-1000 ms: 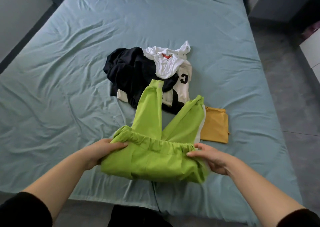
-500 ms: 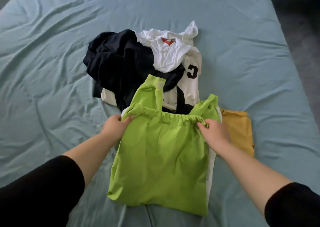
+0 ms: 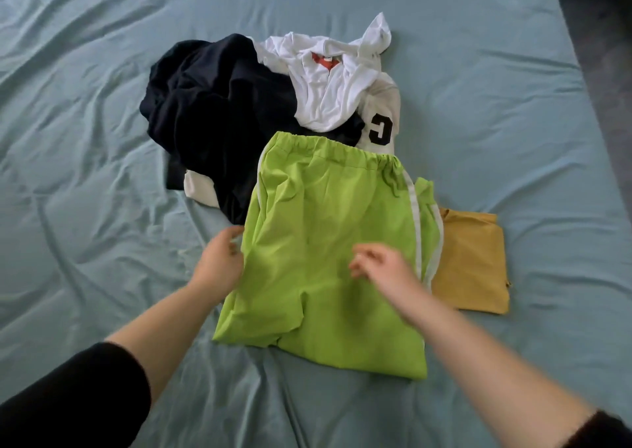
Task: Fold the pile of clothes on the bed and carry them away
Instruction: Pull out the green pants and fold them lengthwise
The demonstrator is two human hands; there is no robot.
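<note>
Several garments on the bed (image 3: pixel 102 139): folded green trousers (image 3: pixel 325 242) lying flat, waistband farthest from the person; dark garment (image 3: pixel 212 122) and white shirt (image 3: pixel 328 88) heaped just behind them; folded yellow piece (image 3: pixel 472 259) touching their right edge. Left hand (image 3: pixel 219 262) at their left edge, right hand (image 3: pixel 383 269) over them; both grips loose, holding nothing.

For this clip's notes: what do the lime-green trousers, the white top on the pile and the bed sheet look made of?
Lime-green trousers: seemingly thin, smooth woven synthetic, matte; crisp creases and a gathered elastic waistband suggest it. White top: likely soft cotton jersey; it slumps in limp, rounded folds. Bed sheet: probably matte woven cotton, with long fine wrinkles. Look alone cannot confirm fibres.
</note>
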